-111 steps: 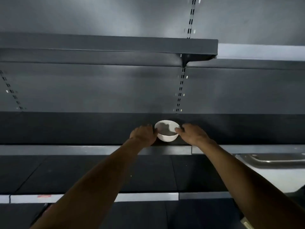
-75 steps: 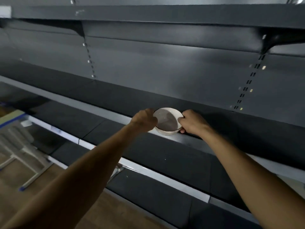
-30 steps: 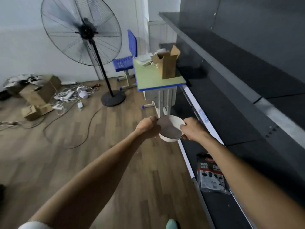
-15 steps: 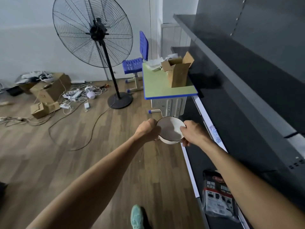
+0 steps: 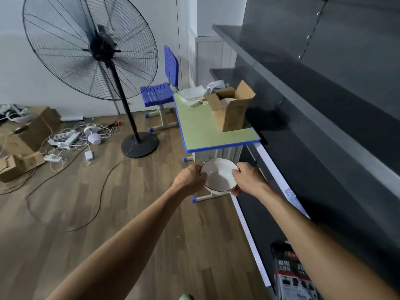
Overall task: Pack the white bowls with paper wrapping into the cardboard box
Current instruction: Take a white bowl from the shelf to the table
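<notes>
I hold a white bowl (image 5: 218,175) out in front of me at arm's length, over the wooden floor. My left hand (image 5: 190,177) grips its left rim and my right hand (image 5: 246,179) grips its right rim. Ahead stands a green desk (image 5: 205,131) with an open cardboard box (image 5: 230,114) on it; something white shows inside the box. Crumpled sheets of wrapping paper (image 5: 194,96) lie at the desk's far end, behind the box.
Dark grey shelving (image 5: 324,109) runs along my right. A big standing fan (image 5: 93,48) and a blue chair (image 5: 162,92) stand left of the desk. Cardboard boxes (image 5: 26,135) and cables (image 5: 71,139) litter the floor at left. A printed packet (image 5: 292,276) lies on the lowest shelf.
I took the bowl off the shelf, turned left with it in both hands, and have come closer to the desk with the box.
</notes>
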The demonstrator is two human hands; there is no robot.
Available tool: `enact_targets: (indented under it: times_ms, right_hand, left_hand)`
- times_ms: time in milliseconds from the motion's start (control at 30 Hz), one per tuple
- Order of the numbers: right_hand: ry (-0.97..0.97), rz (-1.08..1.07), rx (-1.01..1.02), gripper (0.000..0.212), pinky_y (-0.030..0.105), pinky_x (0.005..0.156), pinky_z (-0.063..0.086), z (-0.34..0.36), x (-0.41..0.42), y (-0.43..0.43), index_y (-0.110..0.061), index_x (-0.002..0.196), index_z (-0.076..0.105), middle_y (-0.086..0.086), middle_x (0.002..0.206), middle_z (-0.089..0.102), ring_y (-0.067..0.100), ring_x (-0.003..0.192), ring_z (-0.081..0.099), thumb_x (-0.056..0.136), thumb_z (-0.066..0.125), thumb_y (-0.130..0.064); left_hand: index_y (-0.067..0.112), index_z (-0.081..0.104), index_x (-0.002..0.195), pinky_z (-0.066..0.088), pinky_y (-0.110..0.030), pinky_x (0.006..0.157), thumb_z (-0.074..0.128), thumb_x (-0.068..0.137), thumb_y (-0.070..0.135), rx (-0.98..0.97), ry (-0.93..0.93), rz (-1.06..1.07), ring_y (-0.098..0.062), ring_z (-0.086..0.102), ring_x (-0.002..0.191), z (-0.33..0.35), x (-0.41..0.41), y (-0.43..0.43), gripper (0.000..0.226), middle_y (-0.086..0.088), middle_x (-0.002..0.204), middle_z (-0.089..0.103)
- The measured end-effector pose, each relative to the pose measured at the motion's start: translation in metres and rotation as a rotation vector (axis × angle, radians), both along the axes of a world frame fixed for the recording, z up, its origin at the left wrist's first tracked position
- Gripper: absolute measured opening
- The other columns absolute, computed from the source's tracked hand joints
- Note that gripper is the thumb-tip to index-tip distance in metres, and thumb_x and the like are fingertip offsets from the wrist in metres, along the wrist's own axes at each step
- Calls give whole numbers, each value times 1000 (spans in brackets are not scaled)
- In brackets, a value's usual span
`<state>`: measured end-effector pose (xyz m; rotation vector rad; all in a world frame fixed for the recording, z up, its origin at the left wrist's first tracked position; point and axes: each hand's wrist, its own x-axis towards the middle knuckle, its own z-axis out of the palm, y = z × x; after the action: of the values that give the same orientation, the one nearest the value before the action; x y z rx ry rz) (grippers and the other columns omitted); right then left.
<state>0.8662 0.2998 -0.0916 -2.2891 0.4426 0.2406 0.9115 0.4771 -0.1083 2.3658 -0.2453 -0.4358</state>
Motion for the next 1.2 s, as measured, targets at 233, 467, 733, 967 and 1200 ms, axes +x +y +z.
enact_targets:
  times_ms: [233,467,733,967,1200]
  right_hand:
    - [14,21,-52,23,31,58,56,-2,65,24,-9,98,56,10,72,70,20,51,69,96,34,-19]
    - [26,59,45,19,47,69,59,-25,149,22,-16,91,54,11,68,69,23,50,69,91,36,-21]
    - [7,33,37,20,13,37,37,-14,244,-3,-11,91,55,1,68,60,14,47,59,96,39,-20]
    - [-21,-16,148,25,22,50,50,-10,293,-47,-13,84,57,3,72,65,18,52,68,95,43,-31]
    - [-22,-116,304,22,49,71,60,-14,333,-80,-10,97,57,10,88,60,30,60,71,96,44,-29]
  left_hand:
    - [20,58,96,61,-35,63,42,90,21,-51,76,38,-26,72,63,-8,59,25,17,-10,70,74]
    - [20,55,91,58,-30,57,41,88,18,-114,131,97,-30,72,62,-17,125,25,15,-12,71,74]
    - [15,55,108,60,-31,65,41,89,21,-168,126,179,-21,72,57,-18,222,-3,24,-9,71,74]
    - [12,51,98,45,-19,52,43,93,21,-185,142,126,-24,71,57,-11,281,-44,13,-11,63,71]
    - [8,50,103,58,-33,57,45,96,20,-270,206,4,-24,68,54,-9,339,-74,15,-9,65,66]
